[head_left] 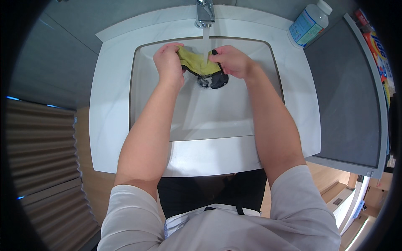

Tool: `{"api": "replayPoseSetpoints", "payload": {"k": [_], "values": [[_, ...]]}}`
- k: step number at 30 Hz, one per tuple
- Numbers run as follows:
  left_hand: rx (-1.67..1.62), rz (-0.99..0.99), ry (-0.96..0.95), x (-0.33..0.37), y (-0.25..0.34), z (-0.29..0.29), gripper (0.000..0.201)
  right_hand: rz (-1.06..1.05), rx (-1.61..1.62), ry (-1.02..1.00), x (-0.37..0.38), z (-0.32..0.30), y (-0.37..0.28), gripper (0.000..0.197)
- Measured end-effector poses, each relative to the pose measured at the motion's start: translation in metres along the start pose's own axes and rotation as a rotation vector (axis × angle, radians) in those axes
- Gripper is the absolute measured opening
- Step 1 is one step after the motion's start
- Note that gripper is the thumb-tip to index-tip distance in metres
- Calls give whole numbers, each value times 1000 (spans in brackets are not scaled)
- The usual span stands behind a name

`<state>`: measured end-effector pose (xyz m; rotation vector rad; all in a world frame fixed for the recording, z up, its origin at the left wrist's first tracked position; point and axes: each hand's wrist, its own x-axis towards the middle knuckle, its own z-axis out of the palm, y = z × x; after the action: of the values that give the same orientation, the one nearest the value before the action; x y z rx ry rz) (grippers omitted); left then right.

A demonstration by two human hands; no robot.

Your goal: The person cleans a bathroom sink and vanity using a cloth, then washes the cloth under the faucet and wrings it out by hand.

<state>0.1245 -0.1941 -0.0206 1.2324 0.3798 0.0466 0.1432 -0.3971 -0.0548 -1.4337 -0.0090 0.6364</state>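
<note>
A yellow-green cloth (pixel 194 61) with black edging is stretched between my two hands over the sink basin (pixel 155 119). My left hand (pixel 168 65) grips its left end, the fingers partly hidden behind the fabric. At the other end, my right hand (pixel 231 61) pinches the black-trimmed edge between thumb and fingers. Water (pixel 205 42) runs from the chrome faucet (pixel 205 14) onto the cloth's middle. A dark part of the cloth (pixel 219 80) hangs lowest, near the drain (pixel 203 82). What exact kind of cloth piece it is, I cannot tell.
A white marbled counter (pixel 111 104) surrounds the basin. At its back right corner stands a white-capped bottle (pixel 309 25) with a blue label. A grey panel (pixel 345 96) borders the right side, with colourful packages (pixel 377 50) beyond it. A pleated brown curtain (pixel 44 154) hangs at left.
</note>
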Motion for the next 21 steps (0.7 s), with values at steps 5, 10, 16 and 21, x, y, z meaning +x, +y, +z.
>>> {"api": "replayPoseSetpoints", "payload": {"k": [5, 10, 16, 21], "values": [[196, -44, -53, 6, -3, -6, 17, -77, -136, 153, 3, 22, -1, 31], [513, -118, -187, 6, -11, 0, 22, -109, 80, 205, -5, 38, -16, 32], [591, -178, -263, -7, -9, 9, 49, 17, 401, -17, -5, 6, -16, 26], [772, -70, -534, -3, -16, 4, 48, -45, 28, -100, -10, 3, -17, 18]]}}
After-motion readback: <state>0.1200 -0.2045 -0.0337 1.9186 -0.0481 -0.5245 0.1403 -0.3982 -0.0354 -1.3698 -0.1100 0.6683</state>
